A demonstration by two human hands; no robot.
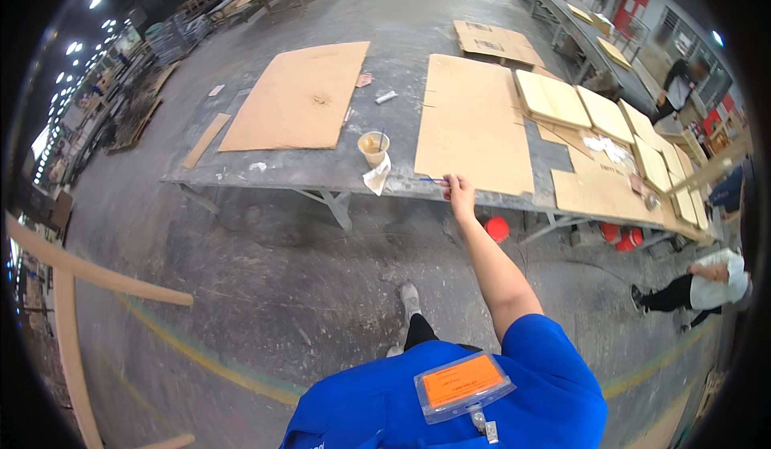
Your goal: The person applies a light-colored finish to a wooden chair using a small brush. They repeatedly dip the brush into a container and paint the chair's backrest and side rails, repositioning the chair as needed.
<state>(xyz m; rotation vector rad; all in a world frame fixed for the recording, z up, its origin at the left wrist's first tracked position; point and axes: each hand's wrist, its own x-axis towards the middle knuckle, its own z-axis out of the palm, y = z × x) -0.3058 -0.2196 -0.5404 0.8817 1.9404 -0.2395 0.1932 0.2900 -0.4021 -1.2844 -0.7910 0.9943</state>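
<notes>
Through the head camera, the only view I have, I see the right hand (459,196) near the middle of the frame, its fingers pinched around a slim blue stick (434,180) that points left along the front edge of the bench (273,177). I can't make out whether it is a pen or a brush, nor whether its tip touches anything. The left hand is out of frame, so I cannot tell how it stands. Left of the stick, a cup (371,145) sits on the bench, with a white paper (376,177) hanging at the edge just below it. Beyond the hand lies a sheet of cardboard (474,120); a second sheet (293,108), left of the upper middle, carries a brownish patch (322,100). Pale boards (554,100) lie toward the right of the frame. I judge the step in hand to be holding the stick at the bench's edge; the next move, to my mind, calls for a light pinch and some care on the left, where the cup and paper could be knocked
</notes>
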